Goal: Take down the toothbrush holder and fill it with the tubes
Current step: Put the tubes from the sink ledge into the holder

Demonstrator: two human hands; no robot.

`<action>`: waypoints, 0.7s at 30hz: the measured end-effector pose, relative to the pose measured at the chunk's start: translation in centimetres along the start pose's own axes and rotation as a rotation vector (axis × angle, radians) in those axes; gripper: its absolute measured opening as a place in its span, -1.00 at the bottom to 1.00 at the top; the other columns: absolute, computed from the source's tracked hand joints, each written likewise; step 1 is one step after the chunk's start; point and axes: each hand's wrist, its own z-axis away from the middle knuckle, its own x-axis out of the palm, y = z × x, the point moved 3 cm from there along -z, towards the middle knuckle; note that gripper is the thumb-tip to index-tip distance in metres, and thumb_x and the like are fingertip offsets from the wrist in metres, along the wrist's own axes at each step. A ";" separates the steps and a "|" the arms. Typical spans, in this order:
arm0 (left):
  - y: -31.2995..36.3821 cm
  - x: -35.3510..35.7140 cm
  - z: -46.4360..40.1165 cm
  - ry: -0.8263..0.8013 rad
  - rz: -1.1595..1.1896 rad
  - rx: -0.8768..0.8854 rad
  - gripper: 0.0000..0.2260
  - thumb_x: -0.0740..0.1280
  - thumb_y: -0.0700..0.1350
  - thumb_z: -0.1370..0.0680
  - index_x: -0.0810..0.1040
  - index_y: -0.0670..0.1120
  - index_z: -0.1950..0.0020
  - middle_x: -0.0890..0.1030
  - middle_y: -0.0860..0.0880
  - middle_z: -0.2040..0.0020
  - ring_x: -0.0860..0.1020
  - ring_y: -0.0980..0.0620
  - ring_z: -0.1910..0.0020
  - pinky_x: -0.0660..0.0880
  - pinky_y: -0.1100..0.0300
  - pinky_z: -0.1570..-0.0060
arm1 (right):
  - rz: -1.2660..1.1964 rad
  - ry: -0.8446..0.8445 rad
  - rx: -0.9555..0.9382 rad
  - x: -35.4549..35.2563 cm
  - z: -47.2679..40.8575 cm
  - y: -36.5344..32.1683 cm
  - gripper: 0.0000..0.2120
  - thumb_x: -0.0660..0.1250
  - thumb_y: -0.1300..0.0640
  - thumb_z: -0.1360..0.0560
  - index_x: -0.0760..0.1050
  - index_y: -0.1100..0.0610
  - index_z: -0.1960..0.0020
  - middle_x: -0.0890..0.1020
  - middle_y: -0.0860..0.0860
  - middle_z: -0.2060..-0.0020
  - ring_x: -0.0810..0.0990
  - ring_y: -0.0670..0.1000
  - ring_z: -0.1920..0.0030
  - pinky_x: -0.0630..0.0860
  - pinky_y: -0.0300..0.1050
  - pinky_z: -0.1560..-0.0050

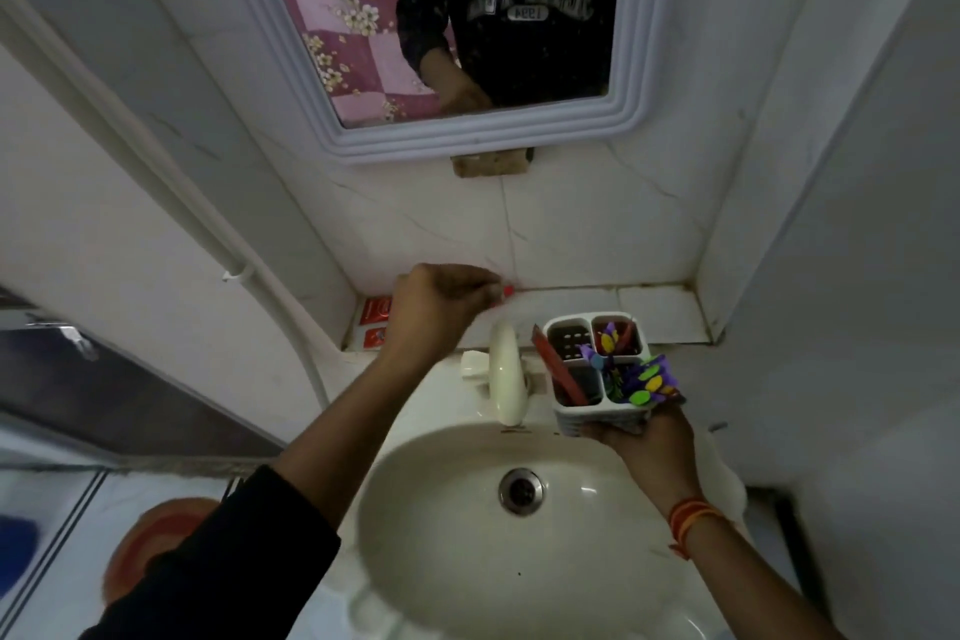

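Holder: white four-compartment toothbrush holder [597, 369] off the wall, cradled from below in the right hand [649, 434], over the basin's back right rim, just right of the tap [506, 377].
Holder contents: red tube [561, 369] slanting in the front left cell; purple piece with coloured dots [649, 382] in the front right; back left cell empty.
Left hand [439, 304]: fingers curled shut on a small red-tipped thing [508, 291] at the ledge's back edge, against the wall tiles.
Ledge [660, 309]: bare tile from the hand to the right corner; red packets [375, 325] jammed in the left corner.
Sink [441, 509]: bowl open; drain [521, 490] central.
Edges: walls close in on both sides; mirror frame [641, 68] overhangs above.
Writing: "SEATTLE 1994" reversed in mirror; packet print illegible.
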 end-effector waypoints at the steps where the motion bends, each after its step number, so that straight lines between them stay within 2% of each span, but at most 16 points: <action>1: -1.7 -0.2 -0.8 0.013 -0.017 -0.046 -0.79 0.48 -0.07 -0.52 0.72 -0.07 -0.12 0.73 0.06 0.01 0.62 0.35 0.16 0.54 0.44 0.02 | 0.009 0.003 0.019 0.0 0.0 0.1 -0.25 0.71 0.09 -0.08 0.57 0.12 -0.23 0.69 -0.02 -0.09 0.63 -0.07 -0.13 0.53 -0.16 -0.16; 2: -3.4 0.0 -1.6 -0.002 -0.082 -0.081 -0.80 0.47 -0.08 -0.53 0.72 -0.08 -0.13 0.73 0.04 0.00 0.63 0.26 0.13 0.53 0.36 0.02 | 0.020 0.014 0.030 0.0 0.0 0.2 -0.27 0.72 0.09 -0.08 0.58 0.11 -0.22 0.70 -0.02 -0.07 0.63 -0.06 -0.12 0.54 -0.09 -0.17; 4: -7.2 0.9 -3.2 -0.133 -0.310 -0.132 -0.81 0.44 -0.13 -0.54 0.71 -0.10 -0.13 0.71 0.00 -0.04 0.64 0.07 0.05 0.49 0.24 0.03 | 0.046 0.038 0.057 0.3 -0.1 0.6 -0.30 0.72 0.14 -0.08 0.60 0.11 -0.19 0.71 -0.01 -0.05 0.65 -0.04 -0.10 0.56 -0.02 -0.17; 6: -11.1 2.1 -4.2 -0.278 -0.505 -0.198 -0.73 0.43 -0.13 -0.52 0.65 -0.13 -0.22 0.67 -0.12 -0.18 0.63 -0.10 -0.11 0.55 0.12 -0.11 | 0.063 0.054 0.082 0.5 0.0 0.7 -0.34 0.71 0.18 -0.09 0.61 0.14 -0.16 0.71 0.00 -0.01 0.65 -0.02 -0.07 0.57 -0.06 -0.13; 8: -14.2 3.1 -4.8 -0.332 -0.598 -0.226 -0.58 0.42 -0.13 -0.51 0.52 -0.13 -0.36 0.59 -0.16 -0.28 0.58 -0.18 -0.22 0.55 -0.01 -0.23 | 0.060 0.067 0.104 0.5 0.0 0.9 -0.36 0.71 0.18 -0.09 0.62 0.15 -0.14 0.71 0.00 0.00 0.66 -0.01 -0.07 0.58 -0.02 -0.14; 11: -16.7 4.0 -5.7 -0.309 -0.681 -0.149 -0.54 0.35 -0.24 -0.51 0.43 -0.12 -0.42 0.53 -0.21 -0.31 0.57 -0.23 -0.24 0.55 -0.12 -0.23 | 0.030 0.067 0.120 0.8 0.0 1.2 -0.32 0.71 0.02 -0.04 0.62 0.03 -0.13 0.72 -0.06 -0.02 0.66 -0.02 -0.11 0.59 0.14 -0.17; 13: -17.2 4.3 -6.0 -0.282 -0.714 -0.084 -0.55 0.30 -0.27 -0.54 0.39 -0.15 -0.43 0.56 -0.22 -0.27 0.59 -0.23 -0.21 0.56 -0.10 -0.20 | 0.012 0.080 0.129 0.9 0.0 1.5 -0.34 0.68 -0.05 -0.01 0.61 -0.09 -0.08 0.71 -0.08 -0.04 0.65 -0.02 -0.12 0.59 0.12 -0.17; 16: -17.8 4.4 -6.0 -0.230 -0.726 -0.026 -0.55 0.24 -0.29 -0.57 0.32 -0.18 -0.46 0.60 -0.22 -0.21 0.63 -0.21 -0.14 0.60 -0.09 -0.11 | -0.003 0.094 0.132 1.1 0.2 1.0 -0.36 0.70 0.08 -0.06 0.60 -0.07 -0.10 0.71 -0.06 -0.05 0.65 0.01 -0.14 0.57 0.09 -0.17; 18: -18.0 4.4 -5.9 -0.195 -0.734 -0.020 -0.58 0.24 -0.32 -0.56 0.37 -0.18 -0.42 0.59 -0.22 -0.21 0.63 -0.21 -0.12 0.61 -0.09 -0.07 | -0.008 0.104 0.135 1.1 0.2 1.2 -0.37 0.69 0.23 -0.12 0.58 0.01 -0.13 0.69 -0.03 -0.03 0.64 0.02 -0.13 0.56 0.07 -0.18; 21: -18.2 4.1 -5.7 -0.145 -0.762 -0.018 -0.58 0.27 -0.33 -0.51 0.44 -0.13 -0.36 0.51 -0.24 -0.26 0.53 -0.26 -0.22 0.62 -0.13 -0.01 | -0.011 0.126 0.141 1.4 0.2 1.5 -0.36 0.68 0.27 -0.14 0.55 0.02 -0.15 0.68 -0.02 -0.02 0.62 0.02 -0.12 0.54 0.06 -0.19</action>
